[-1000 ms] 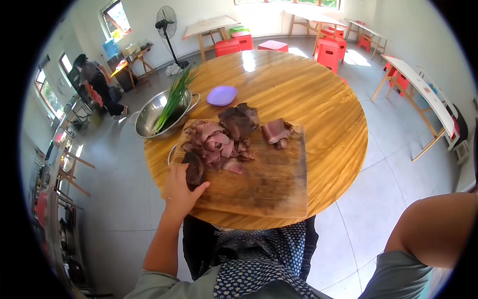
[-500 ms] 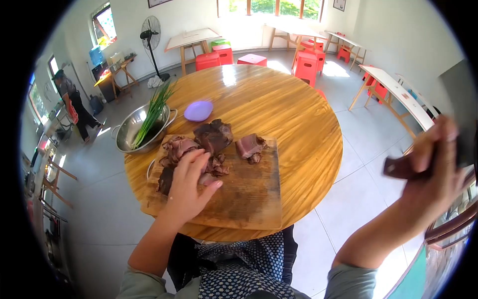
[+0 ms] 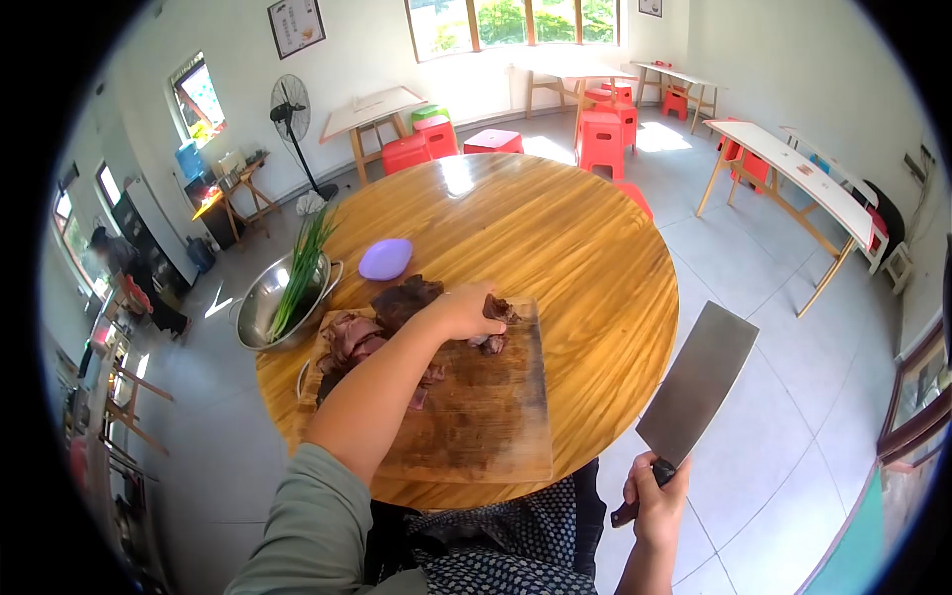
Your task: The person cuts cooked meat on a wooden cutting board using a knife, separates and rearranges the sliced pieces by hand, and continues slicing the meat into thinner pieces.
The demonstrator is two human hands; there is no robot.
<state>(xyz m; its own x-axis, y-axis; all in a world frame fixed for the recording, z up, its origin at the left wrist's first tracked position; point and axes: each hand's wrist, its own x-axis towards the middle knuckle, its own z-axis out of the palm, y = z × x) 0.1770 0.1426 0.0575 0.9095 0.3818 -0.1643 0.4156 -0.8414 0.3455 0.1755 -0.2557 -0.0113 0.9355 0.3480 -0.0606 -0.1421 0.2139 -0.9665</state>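
Observation:
My right hand [image 3: 662, 501] grips a cleaver [image 3: 699, 382] by its dark handle, the broad blade pointing up beside the table. My left hand [image 3: 464, 313] reaches across the wooden cutting board [image 3: 476, 436], fingers closed round a chunk of dark cooked meat [image 3: 501, 312] near the board's far right corner. My hand hides part of that chunk. To its left lie a larger dark piece of meat [image 3: 405, 299] and a pile of sliced meat [image 3: 349, 339], partly covered by my forearm.
The board rests on a round wooden table [image 3: 595, 268]. A steel bowl [image 3: 260, 302] holding green scallions [image 3: 302, 273] and a purple plate [image 3: 386, 259] stand beyond the board. A person [image 3: 134, 273] is far left. Red stools [image 3: 600, 139] and white tables [image 3: 793, 174] are behind.
My left hand has moved right and away from me, from the sliced pile to the separate chunk. My right hand has lowered the cleaver from the far right to beside the table.

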